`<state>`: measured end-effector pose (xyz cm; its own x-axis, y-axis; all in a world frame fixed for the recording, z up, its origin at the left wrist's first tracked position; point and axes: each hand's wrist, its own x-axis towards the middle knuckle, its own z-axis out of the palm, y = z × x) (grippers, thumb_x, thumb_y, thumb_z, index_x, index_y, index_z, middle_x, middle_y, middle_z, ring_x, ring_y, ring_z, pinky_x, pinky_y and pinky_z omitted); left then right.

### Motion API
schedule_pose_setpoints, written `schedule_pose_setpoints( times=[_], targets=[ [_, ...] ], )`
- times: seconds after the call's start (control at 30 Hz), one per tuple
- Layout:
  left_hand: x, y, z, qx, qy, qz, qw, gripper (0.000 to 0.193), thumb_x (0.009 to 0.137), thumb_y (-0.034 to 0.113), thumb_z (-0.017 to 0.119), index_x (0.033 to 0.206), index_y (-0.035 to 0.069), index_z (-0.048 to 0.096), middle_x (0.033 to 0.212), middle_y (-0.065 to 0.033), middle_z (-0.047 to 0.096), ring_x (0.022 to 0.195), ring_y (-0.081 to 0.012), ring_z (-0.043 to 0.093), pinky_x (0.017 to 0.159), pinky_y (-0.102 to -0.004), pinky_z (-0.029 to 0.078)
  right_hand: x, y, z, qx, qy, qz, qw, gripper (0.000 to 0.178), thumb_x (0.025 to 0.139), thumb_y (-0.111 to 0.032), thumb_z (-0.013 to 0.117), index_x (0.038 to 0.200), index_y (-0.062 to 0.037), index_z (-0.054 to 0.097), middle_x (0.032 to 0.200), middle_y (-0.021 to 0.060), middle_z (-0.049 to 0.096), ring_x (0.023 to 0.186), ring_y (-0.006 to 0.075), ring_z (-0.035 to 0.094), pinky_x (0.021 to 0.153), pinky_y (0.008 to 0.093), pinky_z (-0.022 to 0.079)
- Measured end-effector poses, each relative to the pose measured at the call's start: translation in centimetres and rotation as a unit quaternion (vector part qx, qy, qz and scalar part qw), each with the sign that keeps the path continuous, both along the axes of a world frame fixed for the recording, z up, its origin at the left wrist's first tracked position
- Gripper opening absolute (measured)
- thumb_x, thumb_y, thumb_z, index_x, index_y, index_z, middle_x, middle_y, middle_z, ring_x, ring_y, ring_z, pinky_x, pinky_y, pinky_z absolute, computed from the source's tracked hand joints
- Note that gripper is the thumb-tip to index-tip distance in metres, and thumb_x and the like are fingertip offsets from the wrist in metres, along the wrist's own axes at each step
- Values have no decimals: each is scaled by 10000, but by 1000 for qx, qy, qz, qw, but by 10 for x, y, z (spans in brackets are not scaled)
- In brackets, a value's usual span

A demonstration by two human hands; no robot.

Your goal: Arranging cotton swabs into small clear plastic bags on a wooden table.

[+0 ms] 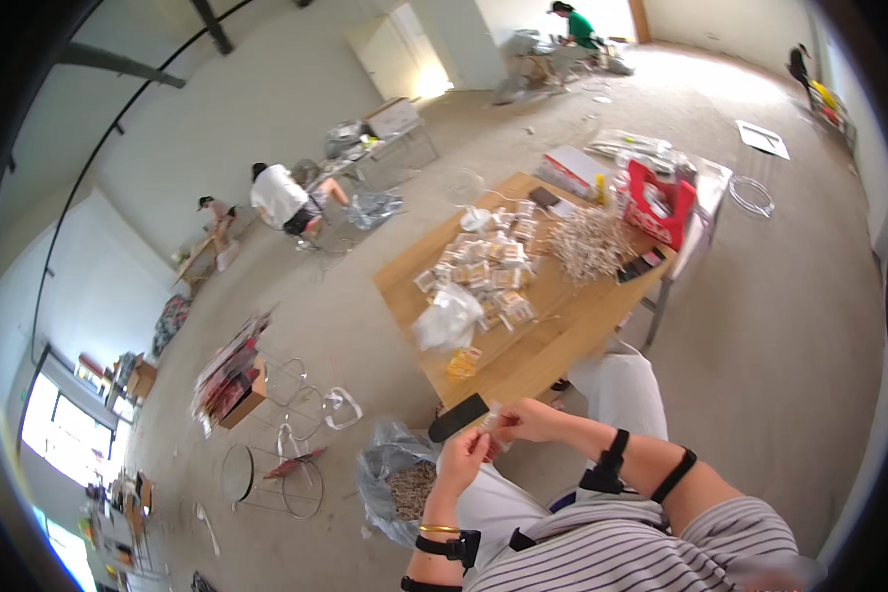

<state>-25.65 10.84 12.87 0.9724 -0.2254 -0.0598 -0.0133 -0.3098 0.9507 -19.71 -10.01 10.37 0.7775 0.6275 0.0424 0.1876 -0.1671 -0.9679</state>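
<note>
Both my hands meet above my lap, just off the table's near corner. My left hand (461,460) is closed, its fingertips pinching a small whitish piece (492,418). From the other side my right hand (530,421) pinches the same piece; its exact kind is too small to tell. Beside my left fingertips is a flat black oblong thing (458,417). On the wooden table (523,370) are a pile of small white-and-tan packs (493,264), a heap of thin pale sticks or strips (588,242), a crumpled white plastic bag (450,316) and a small yellow packet (464,362).
A red bag (658,202) and an open box (568,170) stand at the table's far right. Below my left arm, a grey plastic bag (380,459) holds brownish bits. Wire frames (291,464) and a cardboard box (245,397) occupy the left floor. Other people sit farther off.
</note>
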Motion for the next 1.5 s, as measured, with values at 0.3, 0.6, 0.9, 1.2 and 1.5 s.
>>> schedule_pose_setpoints(
  times=[0.3,0.6,0.9,1.2,1.5],
  targets=[
    [-1,-8,-9,-30,40,-11,999,171,1045,132,574,1003,-13,654,854,-40,708,769,-105,684,721,-258,562,-17,-8,21,-72,-104,-30,992,236,834,-216,818,885,-10,716,769,83,709,692,167,657,656,307,528],
    [-2,-10,-1,-24,32,-3,999,201,1042,171,595,1003,-14,662,876,-35,708,768,-92,677,722,-245,557,-19,-6,27,-52,-120,-38,991,214,825,-240,785,835,-34,726,766,126,732,702,277,712,649,369,543],
    [-10,-14,13,112,-58,14,992,206,994,200,639,949,5,690,742,-61,688,668,-102,658,616,-275,513,-11,-3,-1,-57,-116,-29,991,176,841,-229,744,867,-55,734,834,114,751,743,287,720,665,376,548],
    [-20,-31,18,233,-176,109,950,308,863,314,781,816,47,636,697,-84,650,617,-267,612,579,-370,486,-18,-11,25,-240,-159,-164,943,229,853,-245,723,857,-16,713,764,133,725,707,276,710,630,387,525],
    [-3,-29,45,255,-365,63,893,1023,663,275,908,1495,28,366,1159,-130,585,1085,-320,580,956,-443,467,-3,4,51,36,63,-40,997,184,905,-171,728,880,6,684,755,31,675,686,107,611,616,299,497]
  ],
)
